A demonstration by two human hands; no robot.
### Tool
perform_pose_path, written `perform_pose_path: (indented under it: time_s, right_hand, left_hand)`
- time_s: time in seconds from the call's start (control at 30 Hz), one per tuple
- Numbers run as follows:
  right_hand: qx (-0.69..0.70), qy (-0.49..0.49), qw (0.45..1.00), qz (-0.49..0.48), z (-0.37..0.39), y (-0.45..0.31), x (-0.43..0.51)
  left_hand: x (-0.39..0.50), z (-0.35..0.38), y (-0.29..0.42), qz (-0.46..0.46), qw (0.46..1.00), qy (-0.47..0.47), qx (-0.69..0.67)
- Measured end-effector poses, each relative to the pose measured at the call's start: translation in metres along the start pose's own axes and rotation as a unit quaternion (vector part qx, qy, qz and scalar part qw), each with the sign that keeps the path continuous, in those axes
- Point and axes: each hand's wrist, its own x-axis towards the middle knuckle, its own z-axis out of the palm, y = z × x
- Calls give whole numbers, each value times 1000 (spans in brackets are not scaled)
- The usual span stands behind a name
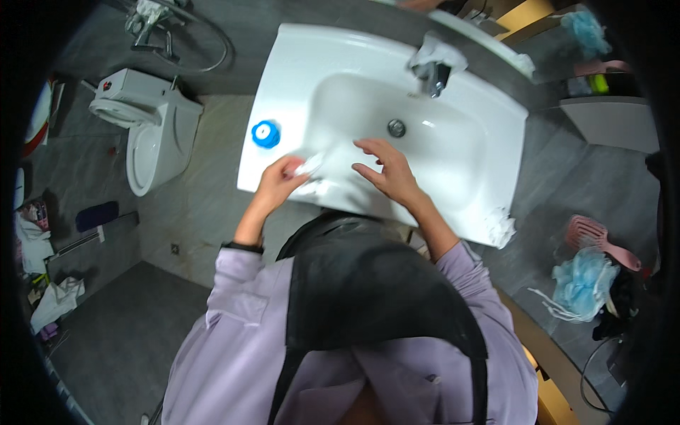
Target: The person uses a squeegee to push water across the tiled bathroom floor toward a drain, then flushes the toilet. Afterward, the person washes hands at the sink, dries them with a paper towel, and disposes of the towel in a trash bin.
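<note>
My left hand [279, 180] is closed on a small crumpled white and red thing [308, 166], blurred, above the front left rim of the white washbasin [287, 69]. Over the basin's front, my right hand [387, 171] is held with its fingers apart and nothing between them. A blue round container [265, 134] with a white centre stands on the left rim, just beyond my left hand. More crumpled white material [317, 188] lies on the front rim below that hand, and another white wad [499, 228] sits at the front right corner.
The metal faucet [436, 79] at the back has white material draped over it. The drain [396, 128] shows in the bowl. A toilet [154, 127] with its lid up stands at the left. A pink hairbrush [600, 241] and a light blue mesh sponge [584, 284] hang at the right.
</note>
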Motion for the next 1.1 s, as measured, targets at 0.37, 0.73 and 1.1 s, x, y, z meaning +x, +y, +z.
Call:
perform_pose_path:
  time_s: [0.37,0.73,1.1]
  right_hand:
    - [417,-80,869,255,8,-35,38]
    - [317,-138,919,189,52,-29,19]
    - [-235,-49,941,-238,137,-43,54]
  left_hand:
    - [7,-28,69,-111,978,-6,-177]
    - [-54,-44,-15,-226,945,-102,-215]
    - [-91,-85,-59,-247,953,86,-151]
